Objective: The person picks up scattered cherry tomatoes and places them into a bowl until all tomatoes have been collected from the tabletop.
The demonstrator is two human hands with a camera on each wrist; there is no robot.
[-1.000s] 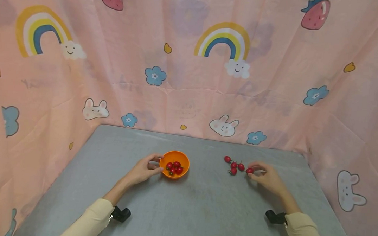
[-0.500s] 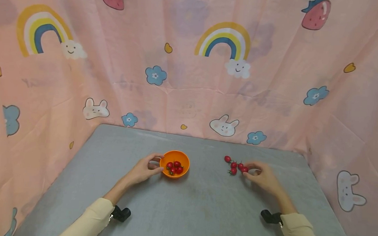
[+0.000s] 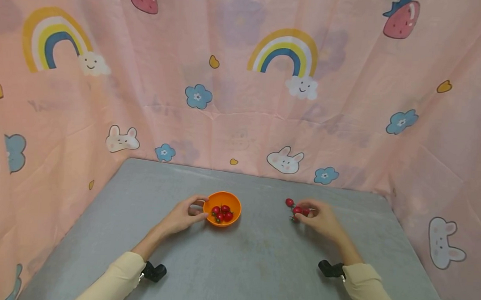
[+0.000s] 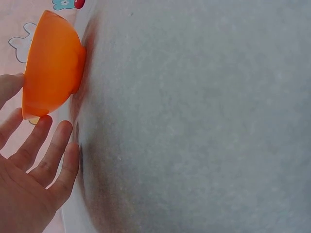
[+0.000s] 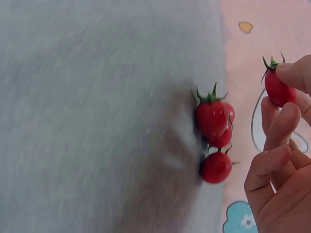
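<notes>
An orange bowl [image 3: 221, 222] stands left of the table's middle with several red cherry tomatoes [image 3: 225, 209] inside. My left hand [image 3: 182, 215] is at the bowl's left side, its thumb and a finger pinching the rim; the other fingers spread below in the left wrist view. My right hand [image 3: 323, 220] pinches one cherry tomato [image 5: 279, 90] with a green stem between thumb and fingers, raised off the table. Directly beneath and beside it, several loose cherry tomatoes [image 5: 212, 119] lie close together, partly hidden by the hand in the head view.
Both hands work above a grey table [image 3: 251, 267]. A pink patterned curtain [image 3: 233, 136] hangs along its back and sides. One loose tomato [image 3: 289, 202] lies at the left far end of the group. Each wrist carries a black camera [image 3: 331, 269].
My right hand has moved left, carrying the cherry tomato from the right end of the group to above the others. My left hand and the bowl have stayed put.
</notes>
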